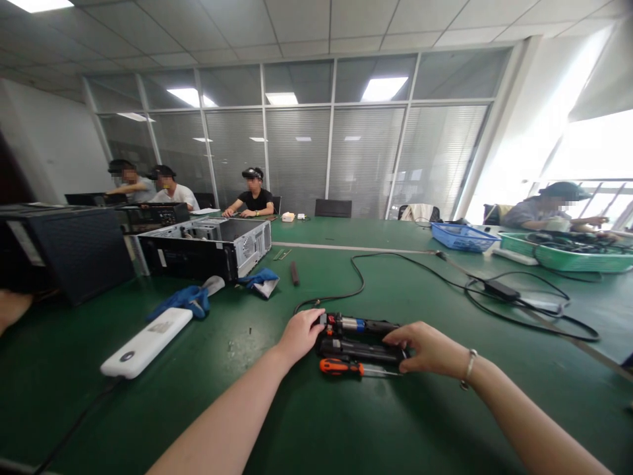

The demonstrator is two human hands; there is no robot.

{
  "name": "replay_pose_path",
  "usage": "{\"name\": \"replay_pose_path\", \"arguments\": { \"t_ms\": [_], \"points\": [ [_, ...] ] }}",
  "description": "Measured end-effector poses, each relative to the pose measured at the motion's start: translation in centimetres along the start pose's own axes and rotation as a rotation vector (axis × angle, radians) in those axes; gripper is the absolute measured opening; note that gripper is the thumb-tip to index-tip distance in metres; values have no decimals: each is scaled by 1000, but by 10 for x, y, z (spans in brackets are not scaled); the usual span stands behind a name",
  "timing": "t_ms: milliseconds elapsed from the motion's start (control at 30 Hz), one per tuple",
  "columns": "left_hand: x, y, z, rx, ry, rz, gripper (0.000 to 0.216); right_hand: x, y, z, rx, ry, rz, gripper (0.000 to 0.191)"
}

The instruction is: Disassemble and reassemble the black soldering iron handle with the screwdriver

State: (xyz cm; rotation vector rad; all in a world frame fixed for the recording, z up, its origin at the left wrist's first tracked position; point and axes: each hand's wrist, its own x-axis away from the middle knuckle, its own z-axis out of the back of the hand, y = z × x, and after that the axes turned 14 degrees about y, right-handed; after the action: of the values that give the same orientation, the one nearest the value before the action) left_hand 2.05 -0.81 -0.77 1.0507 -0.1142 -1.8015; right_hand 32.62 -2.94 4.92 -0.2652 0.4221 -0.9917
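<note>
Black elongated device (363, 340) on green table (346, 422), long axis left to right, just behind orange-handled screwdriver (346, 367); gripped at left end by left hand (301, 335), at right end by right hand (426, 348), fingers curled around it.

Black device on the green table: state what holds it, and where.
Both hands grip the black device by its ends: left hand at the left end, right hand at the right. It rests on the table.

One head-worn view looks forward and down over the green table (346, 422), hands near at six o'clock, the far glass wall (346, 152) perhaps at twelve.
</note>
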Motion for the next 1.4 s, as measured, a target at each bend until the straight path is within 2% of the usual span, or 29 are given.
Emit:
{"name": "replay_pose_path", "arguments": {
  "t_ms": [200,533,700,800,900,1167,1400],
  "points": [
    [0,4,3,42,8,34,33,0,8,-2,-139,101,-8,38],
    [-2,5,4,154,40,120,36,0,9,17,-433,261,6,35],
    [-2,4,4,303,108,222,47,-2,19,10,-510,421,-103,47],
    [-2,3,5,371,126,261,51,-6,26,0,-489,480,-103,47],
    [-2,5,8,376,111,250,48,-9,32,-10,-467,461,-58,42],
    [-2,10,10,165,44,148,32,-11,36,-23,-316,427,-21,35],
    [-1,7,8,92,37,83,34,-13,38,-33,-257,437,-18,36]
  ]
}}
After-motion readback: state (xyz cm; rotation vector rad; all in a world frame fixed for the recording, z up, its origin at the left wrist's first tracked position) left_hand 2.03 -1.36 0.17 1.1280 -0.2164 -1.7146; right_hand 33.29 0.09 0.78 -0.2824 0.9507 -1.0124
